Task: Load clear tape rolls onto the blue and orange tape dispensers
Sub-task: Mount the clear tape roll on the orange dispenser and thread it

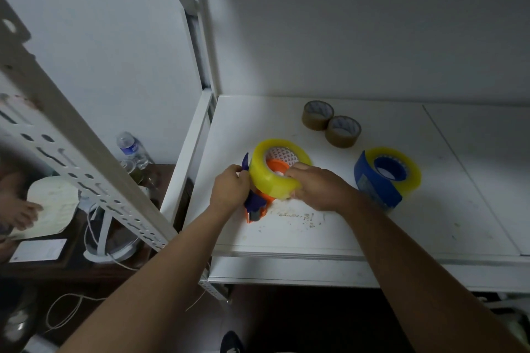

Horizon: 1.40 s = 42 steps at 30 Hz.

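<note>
A yellowish clear tape roll sits tilted over the hub of the orange dispenser on the white shelf. My left hand grips the dispenser's purple handle part at the roll's left side. On the roll's right edge, my right hand holds it with curled fingers. To the right stands the blue dispenser with a second clear roll seated on its hub.
Two brown tape rolls lie behind on the shelf. A perforated metal upright slants at the left. Lower left, a dark table holds a water bottle, a white stand and cord. The shelf front edge is near.
</note>
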Tool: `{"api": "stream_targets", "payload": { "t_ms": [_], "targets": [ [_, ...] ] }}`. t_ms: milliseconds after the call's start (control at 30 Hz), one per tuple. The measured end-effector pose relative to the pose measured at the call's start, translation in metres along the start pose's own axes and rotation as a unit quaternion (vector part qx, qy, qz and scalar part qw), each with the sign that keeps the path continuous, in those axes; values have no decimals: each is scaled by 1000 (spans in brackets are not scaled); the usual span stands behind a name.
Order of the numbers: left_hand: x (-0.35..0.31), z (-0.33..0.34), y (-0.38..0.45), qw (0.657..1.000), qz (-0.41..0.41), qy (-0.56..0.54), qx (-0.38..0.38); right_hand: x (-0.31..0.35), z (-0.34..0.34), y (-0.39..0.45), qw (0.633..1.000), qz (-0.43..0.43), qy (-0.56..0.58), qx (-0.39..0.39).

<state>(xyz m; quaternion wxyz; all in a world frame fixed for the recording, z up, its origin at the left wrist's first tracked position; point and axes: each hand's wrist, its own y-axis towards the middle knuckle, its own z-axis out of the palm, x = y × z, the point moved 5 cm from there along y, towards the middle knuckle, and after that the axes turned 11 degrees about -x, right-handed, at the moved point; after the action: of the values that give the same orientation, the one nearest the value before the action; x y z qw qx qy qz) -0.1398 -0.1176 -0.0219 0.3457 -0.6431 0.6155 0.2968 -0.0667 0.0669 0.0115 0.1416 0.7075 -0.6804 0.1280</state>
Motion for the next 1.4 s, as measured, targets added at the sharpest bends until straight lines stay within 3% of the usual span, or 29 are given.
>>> {"api": "stream_targets", "payload": {
  "t_ms": [333,767,967,1233,1400],
  "targets": [
    [1,-3,-2,1000,-8,-13,13,13,1,7,989,-35,-125,68],
    [3,5,1,999,21,-10,42,7,9,-6,997,-33,-61,11],
    [-4,11,4,997,42,-15,56,-3,12,-9,994,-15,-108,17],
    [-10,19,11,996,53,10,71,6,12,-15,989,-7,-134,-57],
    [-18,24,15,992,98,35,70,0,14,-25,990,-20,-133,-34]
  ]
}}
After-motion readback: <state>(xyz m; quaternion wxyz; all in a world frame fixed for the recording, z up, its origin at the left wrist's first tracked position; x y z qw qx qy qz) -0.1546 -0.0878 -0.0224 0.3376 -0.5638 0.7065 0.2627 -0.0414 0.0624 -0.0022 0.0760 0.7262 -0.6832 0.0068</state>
